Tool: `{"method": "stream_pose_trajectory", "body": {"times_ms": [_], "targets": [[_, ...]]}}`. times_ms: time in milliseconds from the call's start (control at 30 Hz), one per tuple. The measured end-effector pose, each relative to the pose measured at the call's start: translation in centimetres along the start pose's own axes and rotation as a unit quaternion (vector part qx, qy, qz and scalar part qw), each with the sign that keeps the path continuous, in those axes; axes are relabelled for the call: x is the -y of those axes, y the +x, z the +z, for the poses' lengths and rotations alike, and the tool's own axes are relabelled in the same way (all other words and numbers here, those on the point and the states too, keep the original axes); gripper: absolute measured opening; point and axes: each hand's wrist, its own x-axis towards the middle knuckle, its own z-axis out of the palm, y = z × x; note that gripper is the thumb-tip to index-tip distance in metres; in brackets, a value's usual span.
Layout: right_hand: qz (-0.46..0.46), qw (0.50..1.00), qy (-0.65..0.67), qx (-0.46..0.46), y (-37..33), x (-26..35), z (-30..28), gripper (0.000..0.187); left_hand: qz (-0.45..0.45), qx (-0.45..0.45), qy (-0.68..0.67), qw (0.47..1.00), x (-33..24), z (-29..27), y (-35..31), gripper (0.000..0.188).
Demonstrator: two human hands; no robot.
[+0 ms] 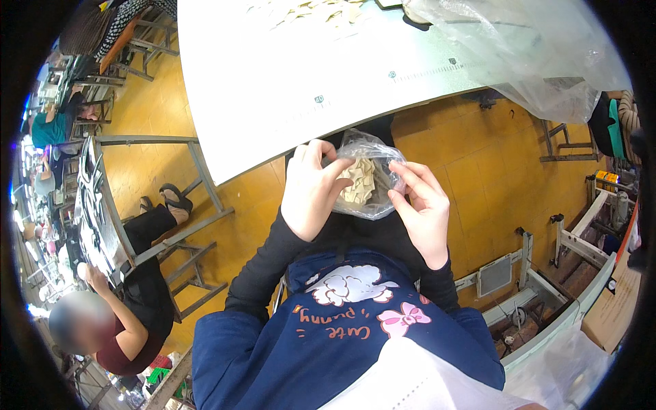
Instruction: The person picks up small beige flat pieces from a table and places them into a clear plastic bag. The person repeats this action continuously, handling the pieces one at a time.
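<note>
A clear plastic bag (374, 207) rests above my lap, its mouth spread toward me. Inside it lies a heap of small flat beige pieces (361, 179). My left hand (309, 191) is closed at the bag's left rim, with curled fingers and the thumb reaching over the mouth. On the opposite side, my right hand (424, 203) pinches the bag's right rim between thumb and fingers. More beige pieces (321, 12) are scattered at the far part of the white table (260, 75).
The table's near edge runs just beyond the bag. A large sheet of clear plastic (533, 48) drapes over its right side. At left, a co-worker (130, 328) sits by a metal-framed table (147, 140) of dark strips. Metal frames (526, 301) stand at lower right.
</note>
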Motion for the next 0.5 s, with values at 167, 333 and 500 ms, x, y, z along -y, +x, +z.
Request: {"method": "stream_pose_trajectory", "body": {"times_ms": [167,333,500], "targets": [[-0.011,0.999,0.024,0.020,0.2,0.4,0.7,0.040,-0.065,-0.046,0.034,0.996,-0.3,0.8,-1.8,0.050],[-0.069,0.989,-0.130,0.020,2.3,2.1,0.5,0.035,-0.109,-0.038,-0.084,0.990,0.3,-0.2,-2.3,0.060],[-0.254,0.947,-0.195,0.001,7.6,5.3,0.0,0.030,-0.044,-0.029,-0.077,0.996,0.6,0.6,-1.9,0.058]]}}
